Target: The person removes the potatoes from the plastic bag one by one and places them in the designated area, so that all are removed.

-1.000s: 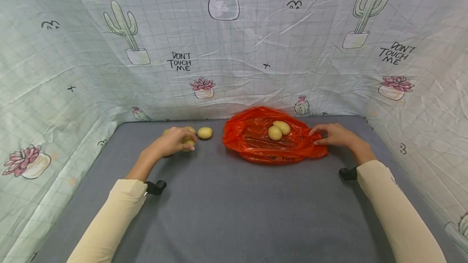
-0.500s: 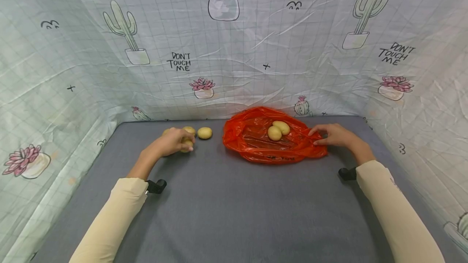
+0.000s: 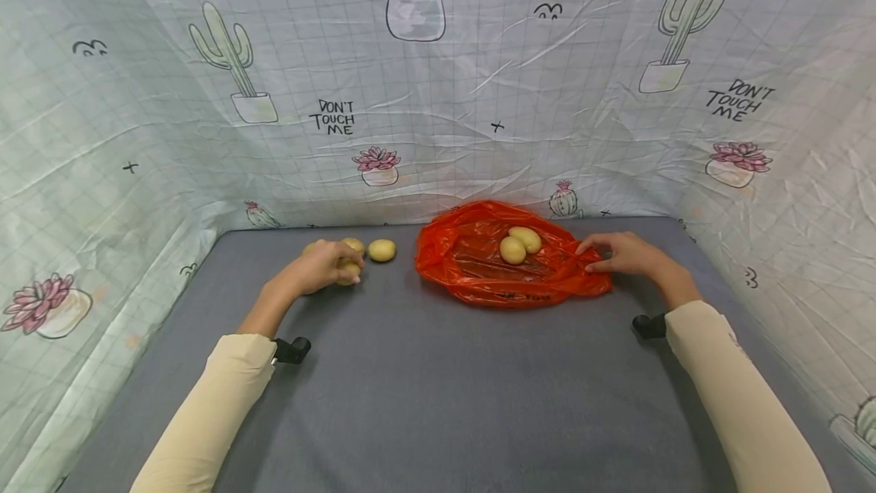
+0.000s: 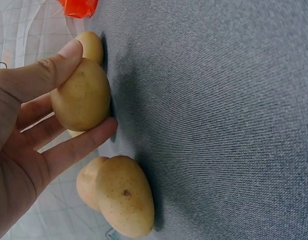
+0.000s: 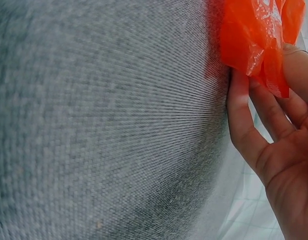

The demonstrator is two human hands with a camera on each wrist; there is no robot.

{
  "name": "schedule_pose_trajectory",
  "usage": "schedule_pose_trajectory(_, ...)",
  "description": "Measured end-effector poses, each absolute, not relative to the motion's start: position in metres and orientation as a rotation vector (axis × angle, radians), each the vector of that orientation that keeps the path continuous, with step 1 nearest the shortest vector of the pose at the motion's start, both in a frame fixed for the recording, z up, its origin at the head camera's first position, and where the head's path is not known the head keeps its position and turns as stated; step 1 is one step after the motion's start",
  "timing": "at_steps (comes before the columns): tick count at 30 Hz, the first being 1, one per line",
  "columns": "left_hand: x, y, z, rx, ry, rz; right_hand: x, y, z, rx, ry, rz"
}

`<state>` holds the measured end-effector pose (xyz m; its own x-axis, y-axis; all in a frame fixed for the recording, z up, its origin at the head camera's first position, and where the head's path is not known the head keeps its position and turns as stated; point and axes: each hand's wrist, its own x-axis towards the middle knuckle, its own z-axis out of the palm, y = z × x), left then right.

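Note:
My left hand (image 3: 316,268) holds a small yellow potato (image 4: 82,97) between thumb and fingers, low over the table at the back left. Behind that hand a second potato (image 3: 353,244) shows partly, and another potato (image 3: 382,250) lies just to its right. In the left wrist view, a spotted potato (image 4: 126,197) leans against a paler potato (image 4: 87,182) beside the fingers. A red plastic bag (image 3: 472,291) lies spread with its mouth open, two potatoes (image 3: 512,250) inside. My right hand (image 3: 628,256) pinches the bag's right edge, its fingers close to the cloth.
Grey cloth (image 3: 452,386) covers the table. A pale curtain (image 3: 465,82) printed with cacti rises behind the back edge and along both sides. Black wrist mounts (image 3: 293,350) sit at the sleeve cuffs.
My left hand has shifted slightly left and down with the potato, showing more of the potato behind it. The right hand keeps its pinch on the bag, and the bag lies as before.

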<state>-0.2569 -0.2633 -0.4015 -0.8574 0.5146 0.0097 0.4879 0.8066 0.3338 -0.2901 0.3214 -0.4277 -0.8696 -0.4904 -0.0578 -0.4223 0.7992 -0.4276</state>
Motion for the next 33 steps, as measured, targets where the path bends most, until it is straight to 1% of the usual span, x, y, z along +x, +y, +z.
schedule_pose_trajectory(14,-0.2598,-0.2644,-0.4054,0.782,2.908,0.49,-0.2902,0.3206,-0.429,-0.72,2.828,-0.6)
schedule_pose_trajectory(23,-0.2623,-0.2621,-0.4059,0.867,2.884,0.386,-0.2909,0.3212,-0.4311,-0.711,2.831,-0.593)
schedule_pose_trajectory(33,-0.2585,-0.2671,-0.4016,0.854,2.912,0.336,-0.2901,0.3219,-0.4311,-0.7,2.831,-0.597)
